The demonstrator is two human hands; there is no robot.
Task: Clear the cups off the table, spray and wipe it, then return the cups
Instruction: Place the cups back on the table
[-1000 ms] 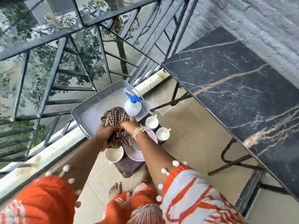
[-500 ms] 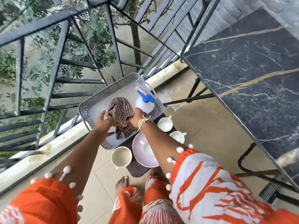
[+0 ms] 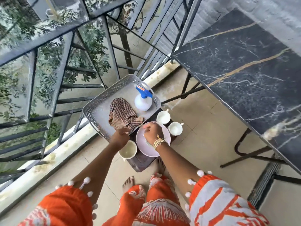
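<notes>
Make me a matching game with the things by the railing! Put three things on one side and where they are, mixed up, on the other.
Things:
1. brown checked cloth
2. white spray bottle with blue trigger
3. round pink plate

Places:
A. under the right hand
B. standing in the grey tray's far corner
C. crumpled in the tray's middle

Pairs: 1-C, 2-B, 3-A

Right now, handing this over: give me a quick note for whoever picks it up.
Left hand: at the tray's near edge, by the cloth; grip unclear.
Right hand: over the pink plate; grip unclear.
Spray bottle and cloth lie in the tray.
Cups are on the stool, off the table.
Left: return cups. Wiping is likely done, unconfirmed.
</notes>
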